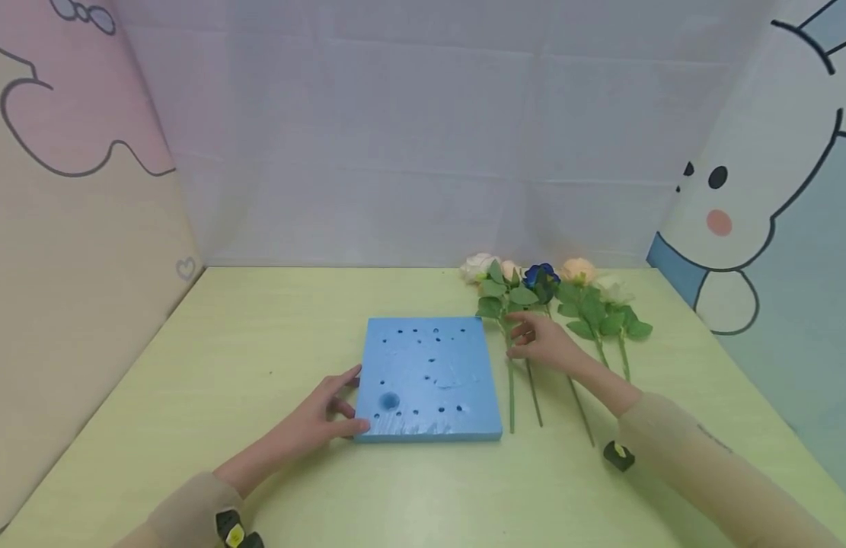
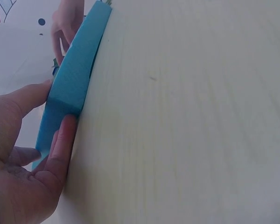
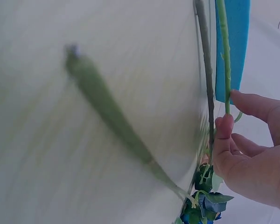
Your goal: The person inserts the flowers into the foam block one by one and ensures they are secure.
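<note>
A square blue foam block (image 1: 457, 380), its top dotted with small holes and one wide dent, lies flat on the table. My left hand (image 1: 327, 411) holds its near left corner, thumb at the front and fingers along the left side. Just beyond the block's right edge, my right hand (image 1: 542, 342) pinches the green stem (image 3: 226, 60) of a rose between thumb and fingers. That stem has green leaves and a pale bloom (image 1: 479, 268) at its far end. A blue rose (image 1: 542, 275) lies beside it, partly behind my right hand.
Farther right on the table (image 1: 292, 304) lie a peach rose (image 1: 577, 270) and a cream rose (image 1: 611, 289), stems toward me. A small peach bloom (image 1: 510, 270) sits between the pale and blue ones. A white cloth backdrop (image 1: 395, 152) stands behind; printed panels flank both sides.
</note>
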`<state>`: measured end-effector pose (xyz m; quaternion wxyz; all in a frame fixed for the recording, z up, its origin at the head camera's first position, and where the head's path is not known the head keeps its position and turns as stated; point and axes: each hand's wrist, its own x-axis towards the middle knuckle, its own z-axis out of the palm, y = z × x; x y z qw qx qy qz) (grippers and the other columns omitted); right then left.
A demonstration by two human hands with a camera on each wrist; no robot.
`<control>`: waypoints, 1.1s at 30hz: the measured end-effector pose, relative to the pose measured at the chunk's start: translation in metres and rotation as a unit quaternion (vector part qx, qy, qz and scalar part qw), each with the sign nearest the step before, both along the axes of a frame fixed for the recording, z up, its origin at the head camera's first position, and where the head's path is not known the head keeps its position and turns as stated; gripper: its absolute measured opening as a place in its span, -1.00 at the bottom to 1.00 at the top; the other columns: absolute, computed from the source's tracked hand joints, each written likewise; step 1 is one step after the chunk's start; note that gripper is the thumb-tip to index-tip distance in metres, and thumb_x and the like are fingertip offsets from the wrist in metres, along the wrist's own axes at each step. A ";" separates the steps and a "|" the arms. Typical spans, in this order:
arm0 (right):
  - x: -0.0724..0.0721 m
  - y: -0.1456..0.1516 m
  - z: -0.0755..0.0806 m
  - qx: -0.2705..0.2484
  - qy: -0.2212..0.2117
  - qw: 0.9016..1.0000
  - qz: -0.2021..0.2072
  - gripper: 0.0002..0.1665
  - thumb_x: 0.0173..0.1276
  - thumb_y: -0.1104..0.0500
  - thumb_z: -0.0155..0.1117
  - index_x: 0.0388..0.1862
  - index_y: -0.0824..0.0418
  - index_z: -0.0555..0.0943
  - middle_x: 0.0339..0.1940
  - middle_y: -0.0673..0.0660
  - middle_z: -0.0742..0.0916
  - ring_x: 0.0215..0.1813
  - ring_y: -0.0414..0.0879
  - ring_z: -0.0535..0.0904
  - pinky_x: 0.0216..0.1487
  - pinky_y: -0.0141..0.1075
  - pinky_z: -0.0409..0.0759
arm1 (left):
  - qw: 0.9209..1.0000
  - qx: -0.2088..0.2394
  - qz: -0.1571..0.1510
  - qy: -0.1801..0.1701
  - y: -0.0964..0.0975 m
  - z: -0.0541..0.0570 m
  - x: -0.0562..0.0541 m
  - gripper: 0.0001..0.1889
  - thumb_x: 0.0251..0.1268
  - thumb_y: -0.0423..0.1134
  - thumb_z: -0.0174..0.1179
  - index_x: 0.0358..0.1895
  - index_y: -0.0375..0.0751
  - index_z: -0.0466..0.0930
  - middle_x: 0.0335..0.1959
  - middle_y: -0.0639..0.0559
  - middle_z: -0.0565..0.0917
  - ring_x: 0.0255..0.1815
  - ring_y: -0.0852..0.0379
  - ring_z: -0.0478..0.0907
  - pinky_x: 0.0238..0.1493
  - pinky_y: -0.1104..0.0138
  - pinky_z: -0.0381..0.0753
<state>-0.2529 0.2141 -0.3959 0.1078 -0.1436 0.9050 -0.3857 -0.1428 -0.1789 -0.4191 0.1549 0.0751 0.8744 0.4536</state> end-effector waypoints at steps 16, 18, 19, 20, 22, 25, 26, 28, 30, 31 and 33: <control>0.001 -0.006 0.005 -0.119 -0.080 0.990 0.006 -0.16 0.35 0.28 0.28 0.51 0.43 0.14 0.20 0.52 0.58 -0.06 0.10 0.74 -0.03 -0.14 0.71 | 1.000 0.003 0.003 -0.005 0.001 -0.001 0.000 -0.01 0.12 -0.04 0.44 0.58 -0.02 0.04 0.49 -0.10 0.27 -0.03 0.16 0.56 -0.18 0.38 0.49; 0.000 -0.004 0.007 -0.120 -0.082 0.989 0.011 -0.17 0.36 0.26 0.28 0.51 0.42 0.15 0.20 0.50 0.59 -0.05 0.10 0.74 -0.03 -0.15 0.71 | 1.000 0.005 0.003 -0.004 0.001 -0.001 -0.001 -0.01 0.12 -0.04 0.44 0.58 -0.01 0.04 0.49 -0.09 0.27 -0.04 0.16 0.56 -0.19 0.39 0.49; 0.000 -0.003 0.009 -0.118 -0.080 0.990 0.012 -0.18 0.36 0.26 0.28 0.51 0.41 0.16 0.20 0.49 0.59 -0.06 0.09 0.74 -0.04 -0.15 0.71 | 1.000 0.005 0.002 -0.004 0.000 -0.001 -0.001 -0.01 0.13 -0.04 0.44 0.58 -0.01 0.04 0.49 -0.09 0.27 -0.04 0.16 0.56 -0.19 0.39 0.49; 0.000 -0.002 0.010 -0.120 -0.081 0.989 0.011 -0.19 0.36 0.27 0.28 0.51 0.39 0.18 0.19 0.49 0.59 -0.07 0.09 0.75 -0.05 -0.15 0.71 | 1.000 0.007 0.001 -0.004 0.000 -0.001 -0.001 -0.01 0.13 -0.05 0.44 0.58 -0.01 0.04 0.48 -0.09 0.27 -0.04 0.16 0.56 -0.20 0.39 0.49; -0.001 -0.001 0.015 -0.124 -0.079 0.989 0.010 -0.20 0.36 0.30 0.27 0.51 0.36 0.19 0.19 0.48 0.58 -0.09 0.09 0.75 -0.08 -0.16 0.72 | 1.000 0.008 -0.002 -0.004 0.000 -0.001 -0.001 -0.02 0.13 -0.05 0.44 0.58 0.00 0.04 0.49 -0.10 0.26 -0.04 0.15 0.55 -0.21 0.40 0.49; -0.002 -0.001 0.023 -0.138 -0.072 0.988 0.001 -0.21 0.35 0.36 0.25 0.52 0.33 0.19 0.17 0.48 0.57 -0.10 0.13 0.75 -0.12 -0.14 0.72 | 1.000 0.011 -0.007 -0.002 0.000 -0.001 -0.001 -0.01 0.13 -0.05 0.43 0.58 -0.01 0.03 0.49 -0.11 0.26 -0.04 0.15 0.55 -0.22 0.39 0.49; -0.003 -0.002 0.027 -0.144 -0.069 0.987 -0.002 -0.21 0.36 0.37 0.24 0.52 0.32 0.19 0.18 0.48 0.56 -0.09 0.12 0.75 -0.13 -0.14 0.73 | 1.000 0.011 -0.007 -0.002 -0.001 -0.002 -0.001 -0.01 0.13 -0.04 0.43 0.58 -0.01 0.03 0.49 -0.11 0.26 -0.04 0.16 0.56 -0.21 0.39 0.49; -0.004 -0.003 0.033 -0.153 -0.061 0.986 -0.007 -0.20 0.36 0.37 0.24 0.53 0.30 0.18 0.19 0.48 0.56 -0.11 0.06 0.75 -0.14 -0.12 0.73 | 1.000 0.010 -0.010 0.000 -0.001 -0.003 -0.002 -0.01 0.14 -0.04 0.43 0.58 -0.01 0.03 0.47 -0.12 0.28 -0.04 0.16 0.56 -0.20 0.40 0.50; -0.004 -0.004 0.039 -0.162 -0.052 0.985 -0.011 -0.21 0.37 0.37 0.23 0.53 0.29 0.19 0.19 0.48 0.55 -0.11 0.03 0.74 -0.13 -0.08 0.72 | 1.000 0.011 -0.010 -0.001 -0.002 -0.004 -0.003 -0.01 0.14 -0.03 0.43 0.58 0.01 0.03 0.42 -0.11 0.33 -0.03 0.16 0.56 -0.18 0.40 0.50; -0.004 -0.005 0.042 -0.166 -0.047 0.985 -0.012 -0.21 0.37 0.37 0.23 0.53 0.28 0.19 0.20 0.48 0.55 -0.12 0.00 0.74 -0.12 -0.06 0.72 | 1.000 0.011 -0.011 0.000 -0.002 -0.005 -0.003 -0.01 0.14 -0.02 0.43 0.58 0.02 0.02 0.39 -0.10 0.36 -0.03 0.16 0.56 -0.17 0.40 0.51; -0.004 -0.006 0.047 -0.169 -0.037 0.985 -0.012 -0.22 0.38 0.36 0.23 0.53 0.25 0.20 0.20 0.48 0.55 -0.11 -0.01 0.73 -0.10 -0.03 0.71 | 1.000 0.014 -0.014 0.001 -0.003 -0.006 -0.004 -0.01 0.15 -0.03 0.42 0.59 0.02 0.01 0.33 -0.10 0.40 -0.02 0.15 0.55 -0.16 0.39 0.52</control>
